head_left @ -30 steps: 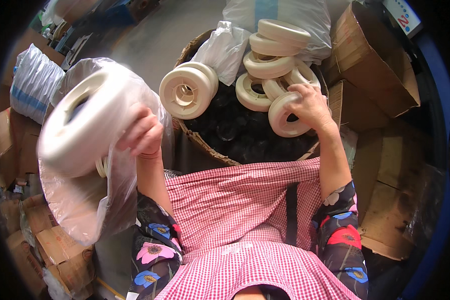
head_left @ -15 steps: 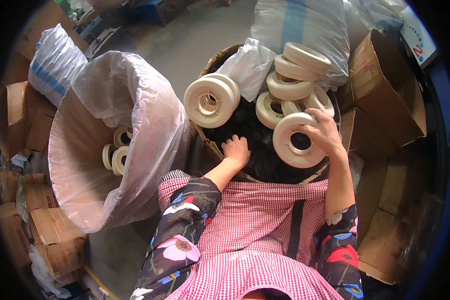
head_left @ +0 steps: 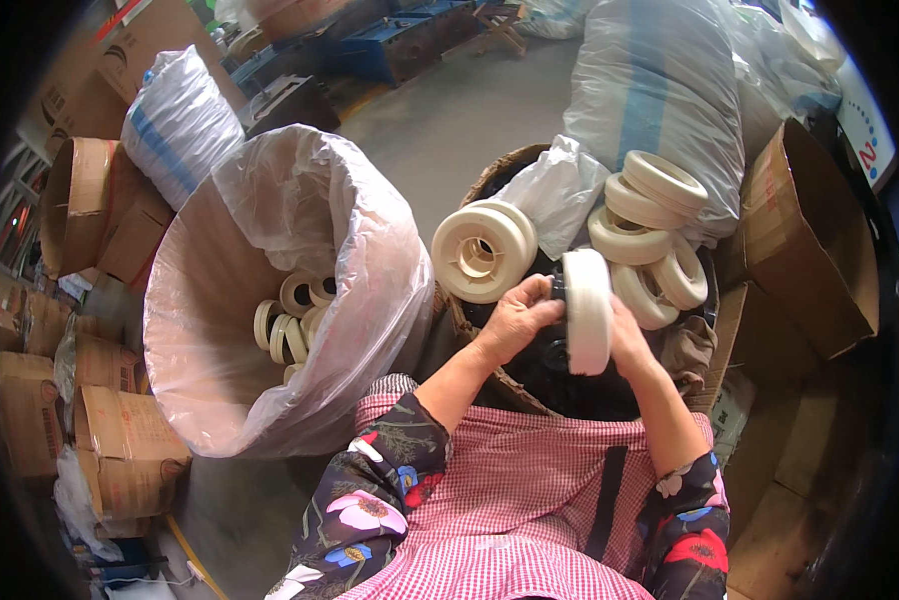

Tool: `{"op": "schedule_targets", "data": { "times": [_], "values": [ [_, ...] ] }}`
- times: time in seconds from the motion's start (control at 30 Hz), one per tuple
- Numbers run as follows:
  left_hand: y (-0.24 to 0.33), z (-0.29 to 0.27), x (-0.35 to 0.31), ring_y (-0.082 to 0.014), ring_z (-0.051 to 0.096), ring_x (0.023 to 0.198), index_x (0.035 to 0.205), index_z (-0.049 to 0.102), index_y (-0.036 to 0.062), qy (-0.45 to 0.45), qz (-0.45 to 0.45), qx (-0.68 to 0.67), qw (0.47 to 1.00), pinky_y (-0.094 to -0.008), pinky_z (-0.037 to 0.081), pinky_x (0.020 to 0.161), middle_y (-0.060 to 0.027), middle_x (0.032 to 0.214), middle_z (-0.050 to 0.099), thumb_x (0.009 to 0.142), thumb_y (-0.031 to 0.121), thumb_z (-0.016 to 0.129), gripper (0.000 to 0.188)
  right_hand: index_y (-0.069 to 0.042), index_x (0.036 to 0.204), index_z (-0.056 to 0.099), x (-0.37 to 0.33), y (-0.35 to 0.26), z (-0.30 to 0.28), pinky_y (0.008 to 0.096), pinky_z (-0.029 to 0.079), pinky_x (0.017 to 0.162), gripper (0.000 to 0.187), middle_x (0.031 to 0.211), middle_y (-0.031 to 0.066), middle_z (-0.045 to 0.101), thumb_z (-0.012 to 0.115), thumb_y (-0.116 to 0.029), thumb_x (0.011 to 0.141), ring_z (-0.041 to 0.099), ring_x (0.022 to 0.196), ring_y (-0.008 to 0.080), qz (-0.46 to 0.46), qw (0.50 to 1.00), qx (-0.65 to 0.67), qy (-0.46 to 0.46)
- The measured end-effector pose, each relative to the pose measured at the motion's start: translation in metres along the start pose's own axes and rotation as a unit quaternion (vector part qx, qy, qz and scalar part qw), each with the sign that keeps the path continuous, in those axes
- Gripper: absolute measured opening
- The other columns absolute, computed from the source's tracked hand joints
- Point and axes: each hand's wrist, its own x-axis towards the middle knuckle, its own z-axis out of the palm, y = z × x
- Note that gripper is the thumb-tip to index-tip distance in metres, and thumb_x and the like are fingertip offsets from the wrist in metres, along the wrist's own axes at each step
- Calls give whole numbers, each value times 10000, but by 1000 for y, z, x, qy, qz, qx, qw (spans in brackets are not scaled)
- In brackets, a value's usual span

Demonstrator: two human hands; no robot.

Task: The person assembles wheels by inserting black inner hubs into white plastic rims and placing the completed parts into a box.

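Note:
A cream plastic ring-shaped wheel (head_left: 588,312) stands on edge in front of me, seen nearly side-on. My right hand (head_left: 628,338) grips it from its right side, with the fingers partly hidden behind it. Against its left face, my left hand (head_left: 518,318) pinches a small black part (head_left: 560,288), whose full shape I cannot make out. Both hands are above a round-mouthed carton holding dark pieces (head_left: 530,378). On the far side of that carton lie two cream wheels (head_left: 482,250) face to face, and several more cream wheels (head_left: 652,235) are piled to the right.
Left of me stands a large bin lined with clear plastic (head_left: 390,230), with several cream wheels (head_left: 295,320) inside. White sacks (head_left: 660,70) with blue stripes stand behind. Open cardboard boxes (head_left: 805,240) flank the right; stacked cartons (head_left: 130,430) line the left.
My right hand has brought the cream wheel left and turned it on edge. My left hand has come up from the dark pieces with a black part. The view has shifted left.

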Motion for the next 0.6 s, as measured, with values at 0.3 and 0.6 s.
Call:
{"op": "schedule_targets", "data": {
  "times": [0.3, 0.6],
  "values": [
    [29, 11, -7, -166, 518, 1077, 1294, 429, 31, 10, 43, 255, 966, -342, 427, 952, -105, 1129, 540, 804, 133, 617, 535, -40, 1271, 474, -26, -19, 27, 260, 468, 824, 386, 1105, 66, 586, 490, -245, 944, 561, 978, 129, -73, 992, 101, 9],
    [28, 10, -7, -168, 532, 1090, 1345, 386, 37, -4, -70, 131, 989, -318, 440, 956, -89, 1154, 561, 820, 255, 725, 662, -64, 1381, 313, -36, -25, 35, 308, 448, 911, 422, 1210, 126, 542, 430, -116, 979, 536, 1083, 199, -220, 974, 54, 1]
  ]
}}
